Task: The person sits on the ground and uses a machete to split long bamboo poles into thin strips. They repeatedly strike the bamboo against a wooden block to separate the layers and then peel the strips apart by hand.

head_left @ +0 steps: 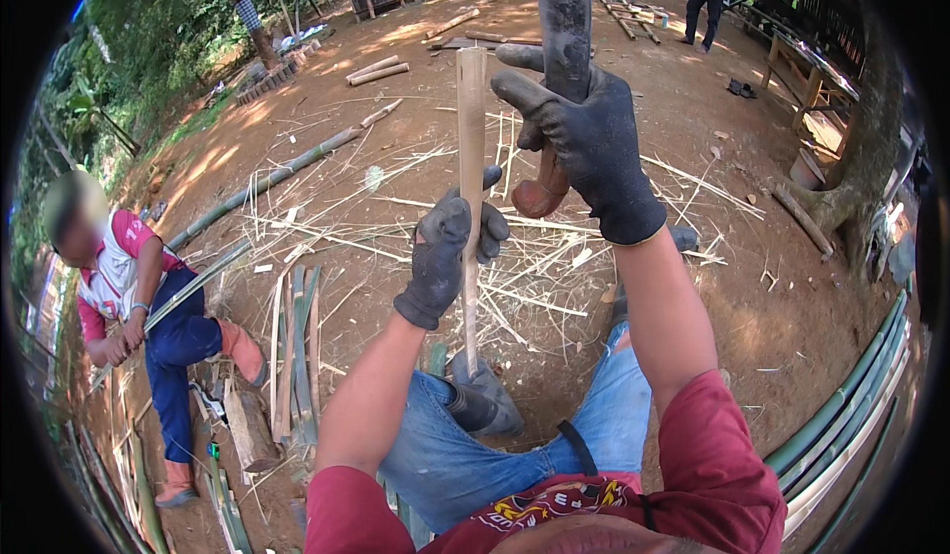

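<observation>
The gloved left hand [450,257] grips an upright bamboo strip [471,158]; the gloved right hand [584,134] is closed on a raised machete [559,30]. Splitting seems underway; the next stroke needs a blade squarely centred on the strip's top

the bamboo strip [471,188] stands upright dead centre, so my left hand [447,257] has free air only at 9 o'clock. at 12 the raised knife [562,20] blocks the way above. bamboo poles [851,406] fence 4 o'clock, a seated person [148,307] sits at 8, and open dirt lies at 1.
</observation>
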`<state>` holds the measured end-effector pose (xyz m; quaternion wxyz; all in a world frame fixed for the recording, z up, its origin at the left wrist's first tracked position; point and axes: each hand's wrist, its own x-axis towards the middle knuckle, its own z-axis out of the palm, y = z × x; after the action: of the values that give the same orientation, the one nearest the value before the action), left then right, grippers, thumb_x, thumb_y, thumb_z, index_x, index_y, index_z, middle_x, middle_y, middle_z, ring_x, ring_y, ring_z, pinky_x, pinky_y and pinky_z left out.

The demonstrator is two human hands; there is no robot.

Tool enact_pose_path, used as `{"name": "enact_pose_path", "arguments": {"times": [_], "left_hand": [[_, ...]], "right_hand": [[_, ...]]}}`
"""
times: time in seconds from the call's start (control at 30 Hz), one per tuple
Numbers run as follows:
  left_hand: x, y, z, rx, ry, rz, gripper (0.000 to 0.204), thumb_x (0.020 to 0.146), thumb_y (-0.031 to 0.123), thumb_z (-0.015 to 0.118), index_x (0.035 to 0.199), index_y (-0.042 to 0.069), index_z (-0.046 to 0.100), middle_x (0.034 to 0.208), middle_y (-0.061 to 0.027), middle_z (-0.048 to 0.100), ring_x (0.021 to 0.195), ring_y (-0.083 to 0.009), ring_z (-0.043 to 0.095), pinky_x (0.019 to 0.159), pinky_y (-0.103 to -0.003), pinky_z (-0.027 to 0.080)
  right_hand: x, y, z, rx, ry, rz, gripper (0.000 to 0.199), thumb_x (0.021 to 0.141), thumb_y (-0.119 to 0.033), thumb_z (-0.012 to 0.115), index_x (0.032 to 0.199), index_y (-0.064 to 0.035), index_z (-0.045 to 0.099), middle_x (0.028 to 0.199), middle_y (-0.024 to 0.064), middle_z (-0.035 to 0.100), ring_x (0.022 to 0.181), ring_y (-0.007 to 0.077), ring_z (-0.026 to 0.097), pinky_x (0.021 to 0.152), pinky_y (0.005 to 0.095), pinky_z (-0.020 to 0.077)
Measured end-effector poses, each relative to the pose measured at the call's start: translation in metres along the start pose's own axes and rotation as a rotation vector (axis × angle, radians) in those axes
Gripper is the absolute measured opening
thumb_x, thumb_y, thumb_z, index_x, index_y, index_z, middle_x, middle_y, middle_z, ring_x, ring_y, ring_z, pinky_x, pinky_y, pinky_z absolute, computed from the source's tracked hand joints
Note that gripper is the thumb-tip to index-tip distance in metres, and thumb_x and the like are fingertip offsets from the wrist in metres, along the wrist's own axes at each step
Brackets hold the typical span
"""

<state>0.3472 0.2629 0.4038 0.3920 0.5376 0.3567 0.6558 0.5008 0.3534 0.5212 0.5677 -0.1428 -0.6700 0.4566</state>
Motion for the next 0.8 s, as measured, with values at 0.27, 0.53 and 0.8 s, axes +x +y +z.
{"name": "enact_pose_path", "arguments": {"times": [0.27, 0.53, 0.8], "left_hand": [[-0.001, -0.004, -0.009, -0.053, 0.021, 0.013, 0.073, 0.098, 0.053, 0.049, 0.142, -0.004, 0.039, 0.083, -0.0064, 0.063, 0.066, -0.0090, 0.052, 0.058, -0.023, 0.043], [0.000, 0.006, -0.010, -0.097, 0.047, 0.038, 0.067, 0.101, 0.051, 0.044, 0.140, -0.003, 0.040, 0.082, -0.0076, 0.062, 0.066, -0.0107, 0.052, 0.058, -0.025, 0.043], [-0.002, -0.029, -0.020, -0.049, 0.129, 0.027, 0.060, 0.099, 0.050, 0.050, 0.133, 0.001, 0.051, 0.086, -0.0053, 0.065, 0.069, -0.0097, 0.058, 0.060, -0.025, 0.047]], "right_hand": [[0.023, 0.000, -0.003, -0.075, 0.266, -0.193, 0.022, 0.085, -0.026, 0.076, 0.087, -0.0041, 0.073, 0.061, 0.0014, 0.064, 0.052, 0.0064, 0.058, 0.049, 0.0249, 0.0458], [-0.003, 0.016, -0.008, -0.028, 0.052, 0.067, 0.031, 0.081, -0.026, 0.080, 0.096, 0.0001, 0.071, 0.063, 0.0048, 0.064, 0.055, 0.0083, 0.061, 0.050, 0.0227, 0.0494], [-0.035, 0.048, 0.019, -0.065, -0.126, 0.227, 0.025, 0.082, -0.020, 0.075, 0.091, 0.0035, 0.070, 0.075, 0.0071, 0.069, 0.064, 0.0107, 0.064, 0.061, 0.0288, 0.0532]]}}
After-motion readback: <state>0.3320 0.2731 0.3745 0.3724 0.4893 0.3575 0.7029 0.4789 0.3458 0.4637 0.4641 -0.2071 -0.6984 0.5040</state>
